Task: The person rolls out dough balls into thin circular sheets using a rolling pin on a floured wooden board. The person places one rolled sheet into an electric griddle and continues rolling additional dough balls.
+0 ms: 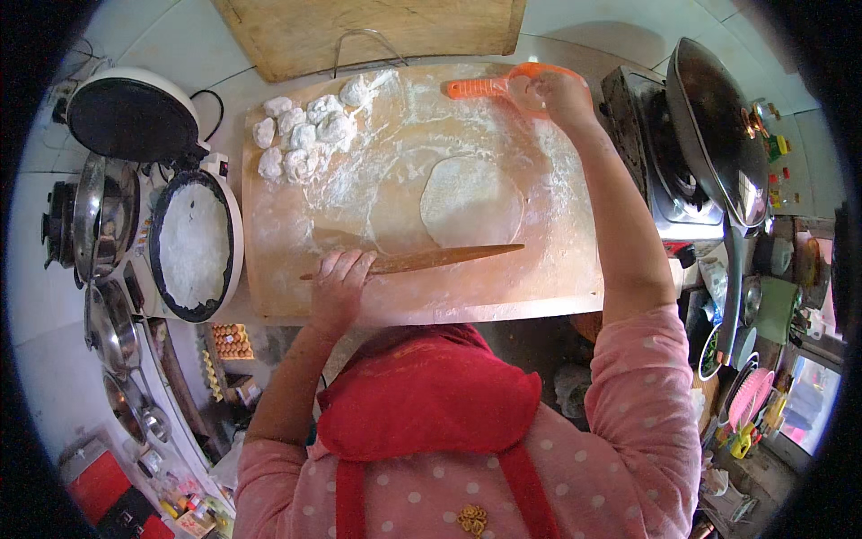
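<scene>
My left hand (340,286) grips a tapered wooden rolling pin (451,257) near its left end, at the front of a floured wooden board (552,283). Just beyond the pin lies a thin, round sheet of dough (471,199), dusted with flour. My right hand (562,98) reaches over an orange plastic scoop (475,88) at the board's far right, its fingers inside the bowl; whether they pinch anything is hidden. Several floured dough lumps (303,135) sit in a cluster at the far left of the board.
On the left, an electric griddle (232,222) stands with its lid (131,118) raised and a flat dough sheet (194,242) on its plate. A stove (680,195) and a tilted lidded pan (724,135) are at right. Another wooden board (377,30) leans behind.
</scene>
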The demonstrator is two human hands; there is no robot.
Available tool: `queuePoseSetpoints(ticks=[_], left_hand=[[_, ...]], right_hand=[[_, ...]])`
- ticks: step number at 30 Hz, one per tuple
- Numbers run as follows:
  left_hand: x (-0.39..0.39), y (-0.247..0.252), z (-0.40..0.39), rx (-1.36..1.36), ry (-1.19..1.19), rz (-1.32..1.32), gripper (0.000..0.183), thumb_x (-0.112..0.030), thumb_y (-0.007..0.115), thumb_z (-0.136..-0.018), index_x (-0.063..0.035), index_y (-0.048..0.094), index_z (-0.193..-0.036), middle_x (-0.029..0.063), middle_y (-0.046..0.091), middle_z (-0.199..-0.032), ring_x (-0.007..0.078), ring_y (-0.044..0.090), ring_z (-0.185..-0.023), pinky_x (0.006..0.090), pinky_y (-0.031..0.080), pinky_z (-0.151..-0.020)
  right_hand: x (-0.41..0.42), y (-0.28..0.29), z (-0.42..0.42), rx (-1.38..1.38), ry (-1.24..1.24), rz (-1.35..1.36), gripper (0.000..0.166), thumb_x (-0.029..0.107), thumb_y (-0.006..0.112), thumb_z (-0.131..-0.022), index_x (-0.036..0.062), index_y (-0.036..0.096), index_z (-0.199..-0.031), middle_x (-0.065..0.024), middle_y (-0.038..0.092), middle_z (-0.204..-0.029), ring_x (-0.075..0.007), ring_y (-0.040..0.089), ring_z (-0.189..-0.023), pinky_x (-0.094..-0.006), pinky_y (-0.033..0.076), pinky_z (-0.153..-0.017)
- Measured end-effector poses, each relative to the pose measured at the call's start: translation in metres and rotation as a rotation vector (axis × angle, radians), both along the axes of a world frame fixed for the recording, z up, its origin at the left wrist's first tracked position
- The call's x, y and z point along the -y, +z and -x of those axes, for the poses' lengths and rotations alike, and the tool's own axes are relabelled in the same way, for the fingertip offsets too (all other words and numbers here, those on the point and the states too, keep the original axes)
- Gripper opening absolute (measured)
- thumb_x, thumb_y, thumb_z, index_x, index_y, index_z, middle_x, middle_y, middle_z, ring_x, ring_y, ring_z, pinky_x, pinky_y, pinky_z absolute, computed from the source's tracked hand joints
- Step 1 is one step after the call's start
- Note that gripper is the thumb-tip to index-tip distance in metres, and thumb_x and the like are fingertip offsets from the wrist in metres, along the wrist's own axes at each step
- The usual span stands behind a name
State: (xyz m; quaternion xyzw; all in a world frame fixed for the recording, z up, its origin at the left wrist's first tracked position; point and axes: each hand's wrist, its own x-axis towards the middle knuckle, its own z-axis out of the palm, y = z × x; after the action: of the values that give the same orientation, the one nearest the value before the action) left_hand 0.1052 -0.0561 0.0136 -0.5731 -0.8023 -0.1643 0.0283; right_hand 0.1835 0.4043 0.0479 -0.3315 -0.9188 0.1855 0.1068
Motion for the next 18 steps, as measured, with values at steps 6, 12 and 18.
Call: queuePoseSetpoints(ticks=[6,12,18], left_hand=[[0.003,0.002,0.005,0.066,-0.139,-0.061,0.036,-0.01,0.055,-0.08,-0.0077,0.062,-0.115,0.0083,0.061,-0.108,0.0261,0.055,-0.104,0.0407,0.044,-0.092],[0.002,0.003,0.005,0.123,-0.201,-0.077,0.037,-0.008,0.054,-0.08,-0.0062,0.062,-0.116,0.0092,0.061,-0.111,0.0275,0.055,-0.105,0.0402,0.044,-0.094],[0.013,-0.001,0.011,0.106,-0.211,-0.09,0.037,-0.008,0.055,-0.08,-0.007,0.062,-0.116,0.0083,0.062,-0.11,0.0278,0.055,-0.105,0.0405,0.043,-0.095]], right_hand=[[0.069,0.017,-0.029,-0.231,0.246,0.236,0.025,0.017,0.051,-0.095,0.004,0.064,-0.113,-0.0142,0.068,-0.096,-0.0249,0.065,-0.086,-0.0355,0.048,-0.078],[0.129,0.074,-0.04,-0.463,-0.055,1.036,0.027,0.01,0.049,-0.097,0.0066,0.061,-0.121,0.0061,0.051,-0.076,-0.0039,0.039,-0.06,-0.0187,0.033,-0.051],[0.119,0.061,-0.059,-0.238,-0.008,0.801,0.028,0.005,0.051,-0.091,0.0047,0.063,-0.116,0.002,0.057,-0.078,-0.0076,0.048,-0.065,-0.0224,0.04,-0.057]])
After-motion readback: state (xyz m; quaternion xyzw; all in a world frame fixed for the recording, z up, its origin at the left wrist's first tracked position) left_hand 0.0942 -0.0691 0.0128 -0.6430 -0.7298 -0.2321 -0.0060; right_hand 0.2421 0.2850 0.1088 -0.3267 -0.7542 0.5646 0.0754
